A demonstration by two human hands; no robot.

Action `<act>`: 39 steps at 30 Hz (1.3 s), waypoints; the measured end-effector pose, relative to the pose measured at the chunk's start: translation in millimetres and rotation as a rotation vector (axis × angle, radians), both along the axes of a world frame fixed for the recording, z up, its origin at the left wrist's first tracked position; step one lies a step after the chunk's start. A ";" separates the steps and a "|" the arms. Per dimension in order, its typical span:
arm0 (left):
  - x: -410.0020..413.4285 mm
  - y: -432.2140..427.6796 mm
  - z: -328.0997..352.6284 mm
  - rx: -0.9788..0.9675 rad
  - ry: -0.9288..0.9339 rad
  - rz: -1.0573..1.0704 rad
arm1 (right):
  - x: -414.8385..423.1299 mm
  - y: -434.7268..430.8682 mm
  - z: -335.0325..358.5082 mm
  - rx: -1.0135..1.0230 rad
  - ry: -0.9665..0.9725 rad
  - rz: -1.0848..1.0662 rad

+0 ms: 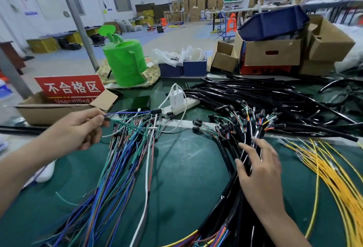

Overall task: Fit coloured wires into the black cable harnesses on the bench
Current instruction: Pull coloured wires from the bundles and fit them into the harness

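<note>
Black cable harnesses (pixel 231 203) are bundled on the green worktop (pixel 186 178) at the near edge. The right grip (pixel 261 172) is laid on them with fingers spread and nothing clasped. Loose coloured wires (pixel 117 168) are heaped just to their left; above that heap a blue wire (pixel 127 112) is pinched between thumb and fingertips of the raised left grip (pixel 78 130), while yellow wires (pixel 334 178) are spread at the far right.

On the bench (pixel 186 178), wire bundle (pixel 117 168) left, cable harnesses (pixel 227 148) centre, wire sheaf (pixel 334 178) right, watering can (pixel 125 62) behind.
</note>
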State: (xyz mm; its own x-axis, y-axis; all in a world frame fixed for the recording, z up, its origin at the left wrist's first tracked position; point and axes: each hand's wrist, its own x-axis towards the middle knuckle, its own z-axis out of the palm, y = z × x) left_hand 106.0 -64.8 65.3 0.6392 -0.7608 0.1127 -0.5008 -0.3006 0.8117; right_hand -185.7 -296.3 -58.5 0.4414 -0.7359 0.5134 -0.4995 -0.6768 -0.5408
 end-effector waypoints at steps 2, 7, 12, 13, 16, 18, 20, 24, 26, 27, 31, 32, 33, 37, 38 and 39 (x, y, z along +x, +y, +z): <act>-8.8 -2.4 -7.8 0.039 0.019 -0.005 | 16.9 6.3 15.0 0.036 -0.023 0.176; -14.3 -6.4 -37.8 0.156 0.112 0.061 | 110.8 14.9 28.5 0.164 0.379 0.525; -18.4 -7.3 -54.7 0.237 0.176 0.057 | 174.8 12.8 2.1 0.198 0.558 0.623; -19.2 -6.0 -57.4 0.245 0.192 0.057 | 181.6 12.6 -2.3 0.188 0.576 0.626; -19.7 2.8 -63.7 0.253 0.220 0.051 | 189.9 10.2 -5.6 0.072 0.529 0.600; -18.5 11.5 -65.5 0.254 0.187 0.033 | 183.9 2.9 4.4 -0.045 0.501 0.549; -15.1 20.4 -65.1 0.249 0.146 0.025 | 169.9 -12.5 22.3 -0.190 0.522 0.456; 2.5 36.0 -57.8 0.239 -0.067 0.045 | 140.0 -49.2 59.1 -0.366 0.530 0.281; 15.0 40.7 -53.4 0.211 -0.157 0.077 | 127.2 -61.2 71.2 -0.338 0.540 0.270; 21.9 41.7 -51.7 0.197 -0.209 0.108 | 120.9 -65.5 75.5 -0.311 0.557 0.287; 36.0 30.9 -50.6 0.230 -0.391 0.212 | 96.5 -76.4 84.6 -0.232 0.629 0.365; 35.5 25.5 -53.5 0.270 -0.426 0.222 | 91.7 -77.2 84.3 -0.211 0.609 0.383; 32.9 18.8 -57.2 0.318 -0.444 0.221 | 87.3 -76.7 84.0 -0.183 0.583 0.398; 4.4 -14.9 -73.1 0.444 -0.411 0.180 | 73.0 -78.8 80.1 -0.066 0.524 0.457; -6.9 -23.3 -75.8 0.389 -0.442 0.179 | 69.2 -81.3 78.7 -0.035 0.516 0.460; -21.0 -31.3 -77.0 0.273 -0.459 0.170 | 66.1 -83.6 77.2 -0.010 0.509 0.448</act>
